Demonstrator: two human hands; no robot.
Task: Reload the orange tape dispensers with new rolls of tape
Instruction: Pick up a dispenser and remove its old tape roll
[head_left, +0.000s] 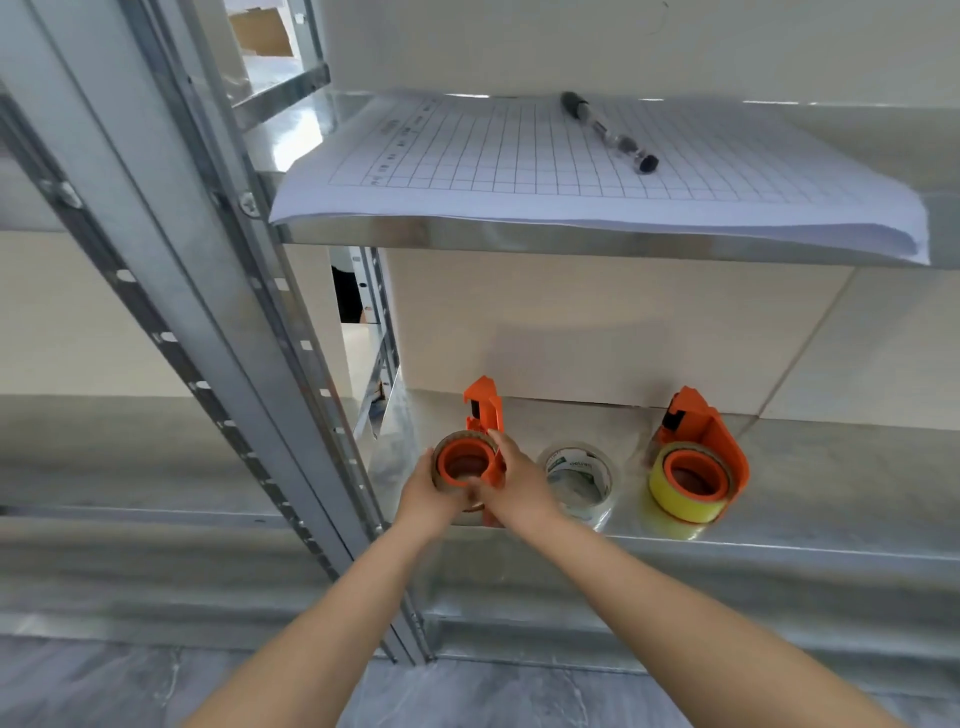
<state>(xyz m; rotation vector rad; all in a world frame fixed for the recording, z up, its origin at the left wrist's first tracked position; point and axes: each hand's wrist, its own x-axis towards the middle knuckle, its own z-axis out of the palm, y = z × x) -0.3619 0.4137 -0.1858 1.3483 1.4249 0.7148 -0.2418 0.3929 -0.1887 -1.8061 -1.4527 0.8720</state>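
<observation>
Orange plastic tape dispensers number two in the head view, both standing on the lower galvanised metal shelf (779, 525) in the lower middle of the frame. The left orange dispenser (484, 415) sits at the shelf's left end, with its round hub facing the camera and only a thin brownish ring of cardboard or near-spent tape around it. The left hand (428, 493) cups that ring from the lower left while the right hand (511, 486) presses against the dispenser's side plate; each grip is closed on the dispenser, probably so that one hand steadies the body while the other works the old core off the hub. The right orange dispenser (698, 457), toward the right of centre, carries a full yellow tape roll (675, 496), so it looks already reloaded.

Between the two dispensers lies one clear tape roll with a printed core (579, 480), flat on the shelf and just beside the right hand, likely left there within easy reach as the refill. That makes two fresh rolls counted, one mounted and one loose.

On the upper shelf, across the top of the frame, one stack of gridded white paper (519, 171) lies with one black-capped marker pen (610, 132) across it, clear of the work.
</observation>
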